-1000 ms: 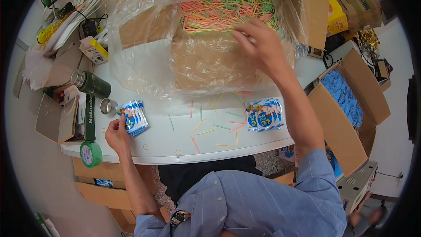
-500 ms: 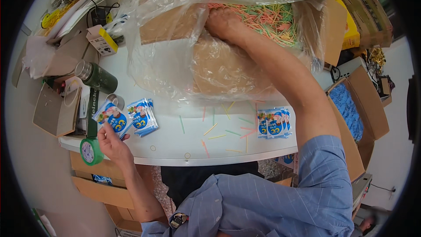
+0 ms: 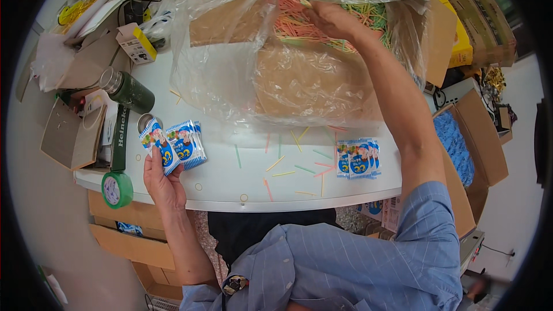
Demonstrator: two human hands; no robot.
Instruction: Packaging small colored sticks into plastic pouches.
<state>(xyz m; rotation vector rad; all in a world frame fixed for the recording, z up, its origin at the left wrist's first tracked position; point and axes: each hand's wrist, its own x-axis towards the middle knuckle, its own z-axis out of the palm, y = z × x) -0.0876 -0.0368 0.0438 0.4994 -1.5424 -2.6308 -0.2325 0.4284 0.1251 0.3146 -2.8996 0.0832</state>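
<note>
My left hand (image 3: 165,183) grips a small blue-and-white packet (image 3: 162,145) by its lower end, beside a small pile of similar packets (image 3: 190,145) on the table. My right hand (image 3: 334,21) reaches into a large carton lined with a clear plastic bag (image 3: 222,89). Thin pink, green and yellow sticks (image 3: 292,23) fill the opening around it. Its fingers are closed at the sticks, with something pale yellow at their tips, too small to make out. Loose sticks (image 3: 276,163) lie scattered on the table. Another row of packets (image 3: 360,158) lies near my right forearm.
A dark green bottle (image 3: 131,93) and a metal cap stand at the left. Green tape (image 3: 117,189) sits at the table's left edge. To the right is a box of blue packets (image 3: 452,144). Rubber bands (image 3: 244,198) lie near the front edge (image 3: 288,207).
My right hand has moved rightward across the sticks, uncovering those at the left. My left hand has shifted slightly right and lower, bringing its packet against the left pile.
</note>
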